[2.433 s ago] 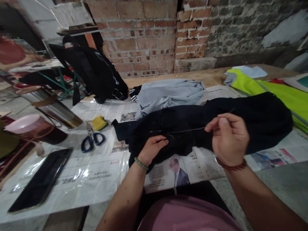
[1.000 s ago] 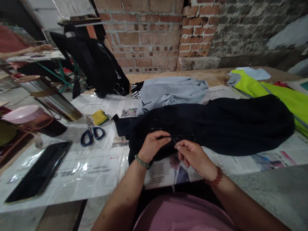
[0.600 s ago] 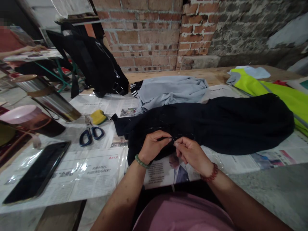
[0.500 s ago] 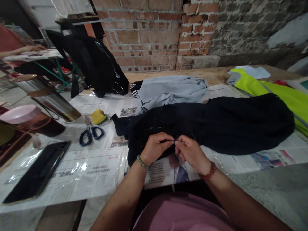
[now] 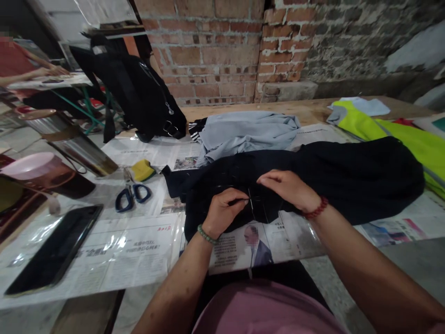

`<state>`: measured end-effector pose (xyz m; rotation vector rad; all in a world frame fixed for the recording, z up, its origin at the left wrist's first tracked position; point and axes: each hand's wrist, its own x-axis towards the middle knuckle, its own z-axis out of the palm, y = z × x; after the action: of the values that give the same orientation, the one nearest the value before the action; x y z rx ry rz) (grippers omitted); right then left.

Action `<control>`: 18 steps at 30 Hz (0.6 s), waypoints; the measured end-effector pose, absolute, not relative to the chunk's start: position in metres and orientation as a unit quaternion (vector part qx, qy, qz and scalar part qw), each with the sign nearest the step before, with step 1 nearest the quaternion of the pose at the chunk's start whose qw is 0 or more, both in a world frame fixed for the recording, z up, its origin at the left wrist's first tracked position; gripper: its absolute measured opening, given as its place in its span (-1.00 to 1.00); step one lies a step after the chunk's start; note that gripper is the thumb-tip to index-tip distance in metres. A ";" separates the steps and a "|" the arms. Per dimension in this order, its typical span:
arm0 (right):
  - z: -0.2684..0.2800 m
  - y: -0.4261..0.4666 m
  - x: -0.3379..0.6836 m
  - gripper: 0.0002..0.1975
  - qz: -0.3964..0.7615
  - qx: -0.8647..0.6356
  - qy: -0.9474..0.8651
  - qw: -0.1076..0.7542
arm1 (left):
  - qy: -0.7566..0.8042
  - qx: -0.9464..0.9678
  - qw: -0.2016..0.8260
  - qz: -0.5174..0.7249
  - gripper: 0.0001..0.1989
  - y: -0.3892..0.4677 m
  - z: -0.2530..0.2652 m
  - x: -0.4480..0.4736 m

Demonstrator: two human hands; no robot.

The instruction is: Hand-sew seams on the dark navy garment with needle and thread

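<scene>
My left hand (image 5: 227, 209), with a green bead bracelet on its wrist, is closed in a pinch over the near part of a dark garment (image 5: 361, 178). By its fingertips runs a thin bright strand (image 5: 251, 202); whether it is thread or a needle I cannot tell. My right hand (image 5: 287, 186), wearing a red bead bracelet, is apart from the left, farther right and higher over the same dark cloth. Its thumb and forefinger are pressed together, and whatever lies between them is too small to make out.
Scissors (image 5: 132, 192), a yellow sponge-like piece (image 5: 143, 170), a phone (image 5: 54, 250), a steel flask (image 5: 74, 141) and a lidded cup (image 5: 52, 174) are at left. Behind lie a grey garment (image 5: 248, 132), black bag (image 5: 139, 88) and neon vest (image 5: 392, 134). Another person sits far left.
My hands were together, fingertips meeting over the dark garment. The right hand has moved away, up and to the right, while the left stays nearly in place. A thin bright strand now shows between them.
</scene>
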<state>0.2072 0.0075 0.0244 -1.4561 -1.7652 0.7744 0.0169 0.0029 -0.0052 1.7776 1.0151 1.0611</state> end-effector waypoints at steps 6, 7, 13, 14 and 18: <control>0.007 0.019 0.190 -0.85 0.513 -0.486 -0.637 0.308 | 0.394 0.696 0.418 0.431 -0.93 0.005 -0.006 0.016; 0.007 0.018 0.189 -0.86 0.521 -0.487 -0.627 0.314 | 0.399 0.693 0.423 0.427 -0.93 0.005 -0.007 0.016; 0.011 0.015 0.183 -0.91 0.507 -0.514 -0.598 0.349 | 0.474 0.608 0.513 0.377 -0.86 0.007 -0.011 0.017; 0.011 0.015 0.182 -0.91 0.508 -0.512 -0.592 0.361 | 0.474 0.595 0.538 0.364 -0.85 0.006 -0.011 0.017; 0.008 0.019 0.177 -0.89 0.556 -0.478 -0.536 0.418 | 0.455 0.531 0.626 0.347 -0.87 0.006 -0.009 0.015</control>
<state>0.1768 0.0189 0.0075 -1.1993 -1.3459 1.3945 0.0152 0.0057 -0.0086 1.2172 1.0428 0.7951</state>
